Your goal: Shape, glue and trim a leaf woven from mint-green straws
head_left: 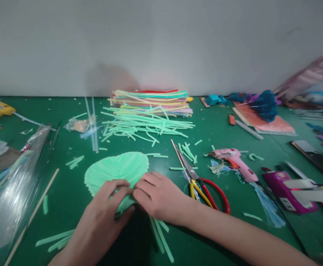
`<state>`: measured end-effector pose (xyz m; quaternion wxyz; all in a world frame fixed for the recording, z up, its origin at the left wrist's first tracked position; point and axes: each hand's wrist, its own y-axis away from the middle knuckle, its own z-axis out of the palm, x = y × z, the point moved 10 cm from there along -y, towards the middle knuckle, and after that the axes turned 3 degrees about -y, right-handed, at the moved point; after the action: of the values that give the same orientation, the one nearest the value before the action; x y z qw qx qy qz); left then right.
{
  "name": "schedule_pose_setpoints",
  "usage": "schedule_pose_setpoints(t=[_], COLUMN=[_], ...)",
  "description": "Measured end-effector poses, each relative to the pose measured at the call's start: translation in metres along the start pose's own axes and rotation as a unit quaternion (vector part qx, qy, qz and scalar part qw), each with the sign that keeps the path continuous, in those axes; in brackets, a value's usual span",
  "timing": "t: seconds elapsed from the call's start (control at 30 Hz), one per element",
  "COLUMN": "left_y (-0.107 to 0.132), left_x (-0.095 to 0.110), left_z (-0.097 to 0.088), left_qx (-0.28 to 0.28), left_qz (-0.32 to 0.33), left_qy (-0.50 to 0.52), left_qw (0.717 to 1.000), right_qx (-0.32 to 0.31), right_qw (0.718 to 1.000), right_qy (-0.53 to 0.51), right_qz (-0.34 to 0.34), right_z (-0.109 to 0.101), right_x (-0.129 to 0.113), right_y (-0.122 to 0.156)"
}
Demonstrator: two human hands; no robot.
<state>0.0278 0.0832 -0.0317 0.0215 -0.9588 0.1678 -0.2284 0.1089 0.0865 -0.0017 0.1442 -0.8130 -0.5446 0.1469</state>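
Note:
A pale green heart shape (117,168) made of straw pieces lies flat on the green table (216,129). My left hand (103,214) pinches its near lower edge, thumb and fingers closed on it. My right hand (157,194) presses on the same lower tip, fingers curled together against the left hand's fingers. Loose green straw pieces (161,236) stick out from under my hands toward me.
A stack of coloured straws (153,98) and a spread of cut green straws (141,123) lie behind. Scissors with red and yellow handles (202,184), a pink glue gun (234,160), a purple box (285,188), clear plastic bags (14,181) and a wooden stick (32,216) surround the work.

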Motion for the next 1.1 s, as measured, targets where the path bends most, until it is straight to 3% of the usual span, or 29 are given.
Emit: schedule_pose_setpoints(t=[0.1,0.2,0.4,0.63,0.7,0.8,0.97,1.03,1.1], left_y=[-0.003,-0.005,-0.001,-0.002,0.001,0.019,0.072,0.085,0.087], left_x=[0.005,0.011,0.014,0.007,0.008,0.008,-0.035,-0.053,-0.056], left_z=[-0.004,-0.01,-0.023,-0.026,-0.025,-0.028,-0.052,-0.049,-0.045], left_qx=[0.028,0.051,0.099,0.071,0.049,-0.008,-0.01,-0.033,-0.032], left_qz=[-0.006,-0.003,0.007,-0.055,-0.049,0.01,0.003,-0.035,-0.043], left_qy=[-0.01,-0.006,0.004,0.097,0.069,-0.027,-0.18,-0.178,-0.154], left_qw=[1.0,0.999,0.995,0.991,0.995,1.0,0.984,0.983,0.987], right_qx=[0.031,0.038,-0.051,-0.046,-0.053,-0.078,-0.189,-0.172,-0.137], right_qw=[0.999,0.995,0.946,0.901,0.897,0.897,0.914,0.929,0.941], right_qy=[-0.012,-0.09,-0.3,-0.391,-0.401,-0.395,-0.295,-0.253,-0.244], right_qz=[-0.015,-0.002,0.109,0.179,0.179,0.182,0.207,0.208,0.189], right_z=[-0.006,-0.01,0.004,0.008,0.006,-0.003,-0.032,-0.052,-0.064], right_x=[-0.004,0.002,0.028,0.037,0.038,0.042,0.053,0.053,0.04], right_y=[-0.004,-0.006,0.008,0.019,0.017,0.019,0.039,0.034,0.017])
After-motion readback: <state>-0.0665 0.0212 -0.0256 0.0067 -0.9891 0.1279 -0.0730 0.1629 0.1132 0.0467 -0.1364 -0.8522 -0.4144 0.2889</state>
